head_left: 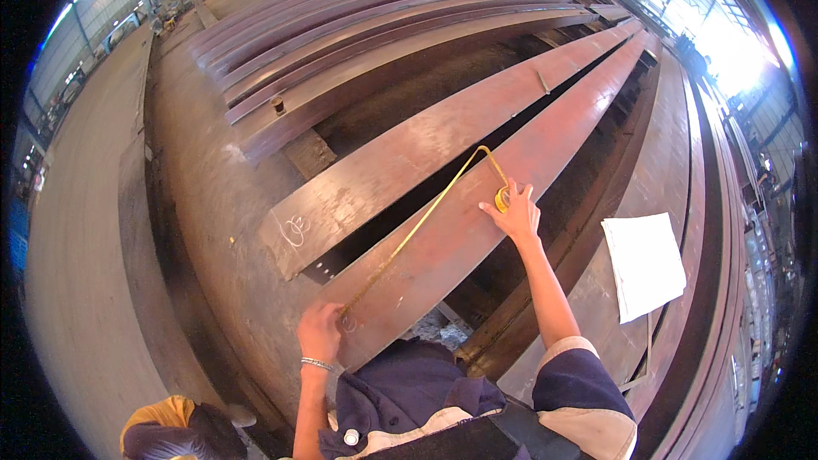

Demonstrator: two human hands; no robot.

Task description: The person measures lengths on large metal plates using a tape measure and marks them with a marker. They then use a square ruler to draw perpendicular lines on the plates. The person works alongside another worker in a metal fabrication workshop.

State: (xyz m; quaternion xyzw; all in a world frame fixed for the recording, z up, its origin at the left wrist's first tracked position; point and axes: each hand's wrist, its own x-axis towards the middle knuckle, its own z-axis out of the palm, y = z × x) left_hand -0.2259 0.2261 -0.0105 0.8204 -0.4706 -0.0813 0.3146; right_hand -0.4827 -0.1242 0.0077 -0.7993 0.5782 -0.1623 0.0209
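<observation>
A yellow tape measure blade [426, 217] runs diagonally across a long rusty steel beam [545, 136]. My left hand [321, 330] presses the blade's near end onto the beam's front corner, by a chalk mark. My right hand [515, 211] is stretched out further along the beam, shut on the yellow tape measure case [502, 198]. The blade bows up in a loop just beyond that hand.
A second beam [400, 158] with white chalk marks lies parallel on the left, a dark gap between them. More stacked beams [366, 25] fill the back. White paper sheets [645, 264] rest on steel at the right. Another person's yellow cap [162, 416] shows at lower left.
</observation>
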